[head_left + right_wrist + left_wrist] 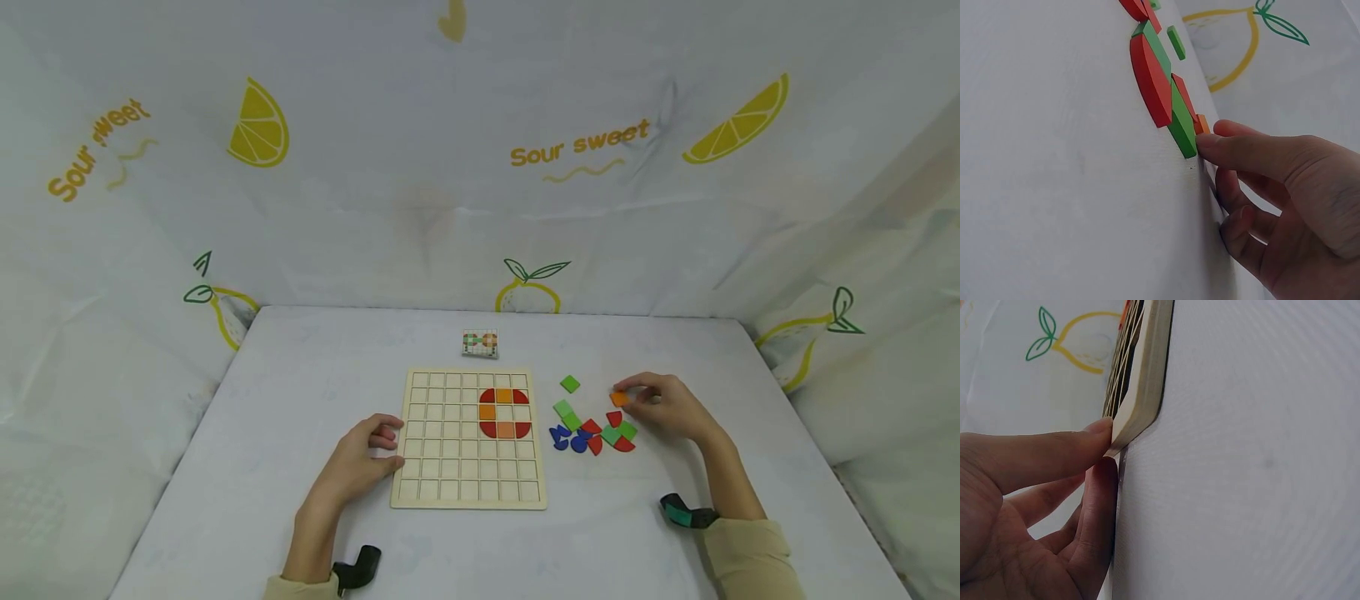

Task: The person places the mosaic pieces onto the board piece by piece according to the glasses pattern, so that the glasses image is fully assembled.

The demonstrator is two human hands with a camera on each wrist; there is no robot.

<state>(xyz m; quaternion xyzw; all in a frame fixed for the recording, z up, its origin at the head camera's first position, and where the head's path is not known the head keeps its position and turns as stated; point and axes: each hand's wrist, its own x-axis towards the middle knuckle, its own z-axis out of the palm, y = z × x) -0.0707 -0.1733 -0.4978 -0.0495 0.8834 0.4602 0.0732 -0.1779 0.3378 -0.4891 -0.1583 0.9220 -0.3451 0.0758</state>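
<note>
A pale wooden grid board (438,493) lies on the table. My left hand (360,458) is at its left edge, thumb and index fingertips touching the rim some distance apart. In the left wrist view, the thumb (1054,453) meets the board's side (1144,400). On the board, red quarter-round pieces (522,430) and orange squares (487,412) form a ring at the upper right. To the right, my right hand (667,404) pinches an orange square tile (618,399) between thumb and fingers, beside the loose pieces. In the right wrist view, the fingertips mostly hide that tile (1202,124).
Loose blue pieces (578,444), red pieces (624,445) and green squares (628,430) lie right of the board. One green square (570,383) sits apart, farther back. A small pattern card (480,342) stands behind the board. White printed cloth (420,242) hangs behind the table.
</note>
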